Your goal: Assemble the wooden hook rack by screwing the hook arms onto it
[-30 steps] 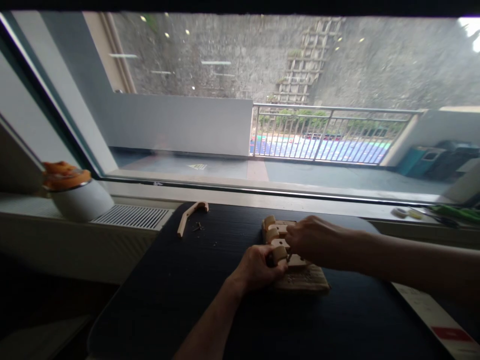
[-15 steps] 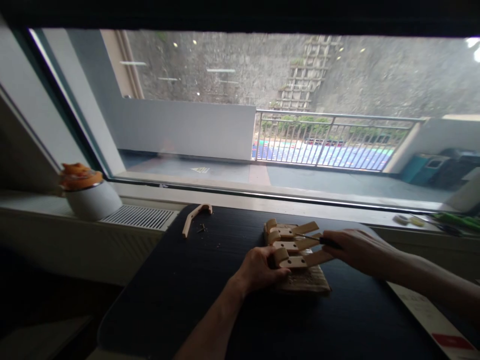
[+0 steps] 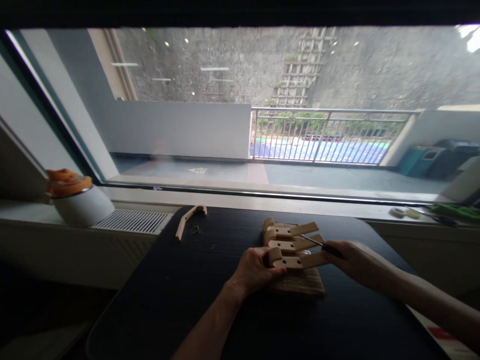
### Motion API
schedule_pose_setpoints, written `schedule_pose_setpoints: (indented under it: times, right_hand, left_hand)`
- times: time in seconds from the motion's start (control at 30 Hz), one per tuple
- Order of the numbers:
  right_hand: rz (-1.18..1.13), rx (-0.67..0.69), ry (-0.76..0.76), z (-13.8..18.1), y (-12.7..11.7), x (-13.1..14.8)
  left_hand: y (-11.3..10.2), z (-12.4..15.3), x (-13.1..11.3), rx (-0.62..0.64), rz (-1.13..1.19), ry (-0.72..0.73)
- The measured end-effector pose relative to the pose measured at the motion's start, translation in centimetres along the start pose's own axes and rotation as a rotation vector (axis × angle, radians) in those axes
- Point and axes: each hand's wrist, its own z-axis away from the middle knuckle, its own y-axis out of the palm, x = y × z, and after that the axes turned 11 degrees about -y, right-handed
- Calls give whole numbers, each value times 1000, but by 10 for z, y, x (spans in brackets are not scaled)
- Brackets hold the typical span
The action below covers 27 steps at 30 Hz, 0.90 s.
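A rough wooden board [image 3: 300, 285] lies on the dark table with several pale wooden hooks on it. Each hook has a curved left end, dark screw holes and a slanted right arm. My left hand [image 3: 253, 270] is closed around the curved end of the nearest hook [image 3: 291, 262], thumb along its front edge. In my right hand [image 3: 348, 257] is a screwdriver [image 3: 313, 241], its dark handle wrapped by the fingers. Its thin shaft points left, with the tip near the middle and far hooks [image 3: 290, 231]; contact cannot be made out.
A loose wooden hook [image 3: 187, 220] lies at the table's far left, beside small screws [image 3: 195, 230]. On the sill stands a white jar with an orange top [image 3: 80, 200]. Tape rolls [image 3: 403, 213] and a green item [image 3: 453, 212] sit right. A window closes the far side.
My right hand has drawn the screwdriver slightly right and its handle sits a little lower. The left hand keeps its grip. The whole view has shifted slightly.
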Motion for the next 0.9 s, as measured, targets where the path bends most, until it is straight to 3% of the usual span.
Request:
schedule_pose_setpoints:
  times: [0.2, 0.33, 0.43, 0.6, 0.73, 0.9]
  right_hand:
    - [-3, -22, 0, 0, -2, 3]
    - [-127, -61, 16, 4, 1, 2]
    - [-238, -130, 120, 15, 18, 3]
    - [-362, -301, 336, 44, 72, 15]
    - [-391, -317, 240, 52, 99, 24]
    - [-397, -288, 213, 46, 97, 21]
  left_hand:
    - [0, 1, -1, -51, -42, -9]
    - [0, 2, -2, -31, -25, -22]
    - [-2, 3, -2, 24, 15, -9]
    - [-4, 4, -3, 54, -2, 26]
    - [-2, 3, -4, 6, -59, 56]
    - [1, 2, -4, -18, -102, 109]
